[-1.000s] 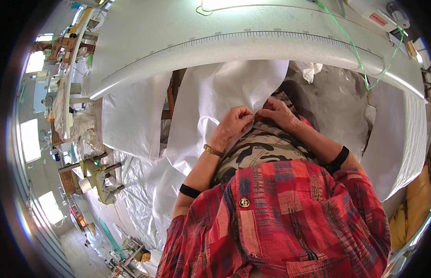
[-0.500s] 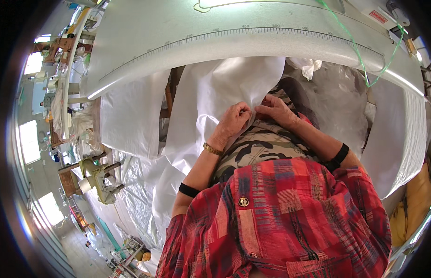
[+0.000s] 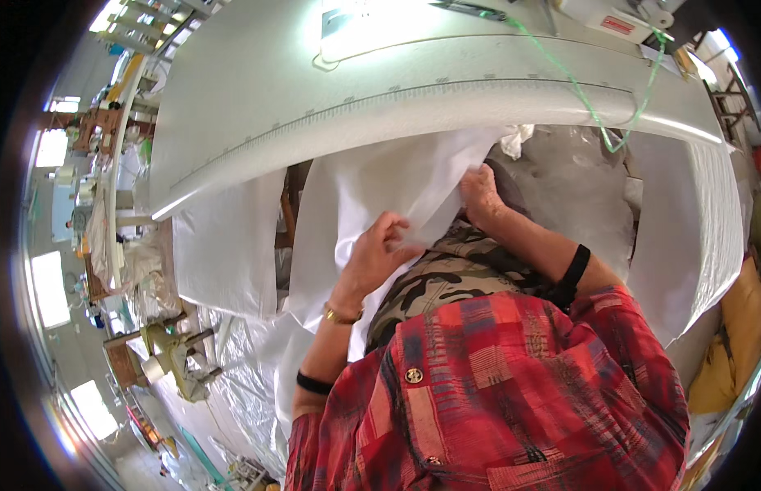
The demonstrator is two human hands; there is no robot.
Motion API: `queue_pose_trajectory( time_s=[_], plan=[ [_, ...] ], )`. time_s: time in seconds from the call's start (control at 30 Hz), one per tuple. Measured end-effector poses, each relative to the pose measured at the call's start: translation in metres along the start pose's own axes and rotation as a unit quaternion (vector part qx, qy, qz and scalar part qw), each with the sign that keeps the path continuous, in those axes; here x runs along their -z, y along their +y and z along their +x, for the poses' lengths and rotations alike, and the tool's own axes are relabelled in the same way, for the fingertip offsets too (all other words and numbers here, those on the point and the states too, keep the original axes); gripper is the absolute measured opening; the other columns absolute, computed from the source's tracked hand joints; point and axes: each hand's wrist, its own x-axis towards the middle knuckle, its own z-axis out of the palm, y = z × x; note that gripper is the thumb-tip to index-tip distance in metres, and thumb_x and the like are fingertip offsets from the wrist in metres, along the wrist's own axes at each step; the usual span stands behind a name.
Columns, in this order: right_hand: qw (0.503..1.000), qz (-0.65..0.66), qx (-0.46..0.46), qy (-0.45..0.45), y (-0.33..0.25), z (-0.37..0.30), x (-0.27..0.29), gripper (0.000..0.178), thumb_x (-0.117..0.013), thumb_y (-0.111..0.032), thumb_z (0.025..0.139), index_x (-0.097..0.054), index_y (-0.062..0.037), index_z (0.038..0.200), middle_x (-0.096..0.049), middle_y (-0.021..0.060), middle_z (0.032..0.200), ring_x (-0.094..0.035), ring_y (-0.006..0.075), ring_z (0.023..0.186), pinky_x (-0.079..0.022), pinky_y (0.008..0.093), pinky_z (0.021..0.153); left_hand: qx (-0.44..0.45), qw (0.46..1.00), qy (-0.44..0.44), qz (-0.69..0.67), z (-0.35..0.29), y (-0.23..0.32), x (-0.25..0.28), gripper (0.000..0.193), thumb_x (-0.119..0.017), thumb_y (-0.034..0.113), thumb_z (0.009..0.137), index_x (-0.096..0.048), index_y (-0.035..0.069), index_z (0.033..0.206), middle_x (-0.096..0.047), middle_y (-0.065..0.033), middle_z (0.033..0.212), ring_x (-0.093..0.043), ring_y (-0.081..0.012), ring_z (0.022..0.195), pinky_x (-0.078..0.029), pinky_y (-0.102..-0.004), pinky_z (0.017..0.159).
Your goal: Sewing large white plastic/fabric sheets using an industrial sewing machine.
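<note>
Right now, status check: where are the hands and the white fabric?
Left hand gripping white fabric edge. Right hand pinching it higher up. Fabric hangs off the table edge. Nothing in the way.

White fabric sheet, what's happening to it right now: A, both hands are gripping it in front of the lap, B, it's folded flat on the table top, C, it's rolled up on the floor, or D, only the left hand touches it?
A: the left hand and the right hand both pinch the white fabric sheet where it hangs below the table edge.
</note>
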Motion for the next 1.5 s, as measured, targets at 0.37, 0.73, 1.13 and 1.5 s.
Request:
queue_pose_trajectory(
  time_s=[0.37,0.73,1.13,1.5],
  plan=[
    [0.907,0.306,-0.148,0.247,0.069,-0.035,-0.001,0.045,-0.062,-0.047,0.086,-0.070,-0.0025,0.088,-0.067,0.0205,0.076,-0.065,0.0400,0.075,-0.052,0.0443,0.069,-0.103,0.740,0.523,0.410,-0.143,0.104,0.268,0.044,-0.052,0.019,0.094,-0.051,-0.003,0.132,-0.057,-0.0126,0.128,-0.056,-0.0236,0.115,-0.045,-0.0345,0.098],
    [0.931,-0.038,-0.354,0.084,0.168,-0.096,-0.017,0.027,-0.062,-0.027,0.083,-0.070,-0.0029,0.090,-0.068,0.0194,0.096,-0.064,0.0368,0.096,-0.050,0.0443,0.085,-0.029,0.685,0.601,0.410,-0.214,0.215,0.450,0.037,-0.047,0.027,0.097,-0.060,0.001,0.121,-0.065,-0.0101,0.113,-0.060,-0.0186,0.101,-0.047,-0.0304,0.089],
    [0.867,0.113,0.166,0.457,-0.038,-0.091,0.141,0.071,-0.079,-0.019,0.067,-0.049,-0.0079,0.131,-0.051,0.0120,0.130,-0.045,0.0317,0.122,-0.032,0.0520,0.103,0.174,0.780,0.338,0.498,-0.242,0.084,0.428,0.036,-0.047,0.027,0.097,-0.061,0.001,0.118,-0.066,-0.0104,0.110,-0.061,-0.0181,0.100,-0.047,-0.0303,0.087],
    [0.513,0.571,0.641,-0.009,-0.033,-0.139,0.180,0.031,-0.060,-0.027,0.094,-0.052,-0.0080,0.071,-0.050,0.0073,0.063,-0.054,0.0273,0.060,-0.044,0.0466,0.067,0.138,0.799,0.272,0.517,-0.149,0.091,0.418,0.036,-0.047,0.027,0.098,-0.063,0.001,0.116,-0.067,-0.0107,0.107,-0.061,-0.0176,0.098,-0.047,-0.0303,0.086]
  ],
)
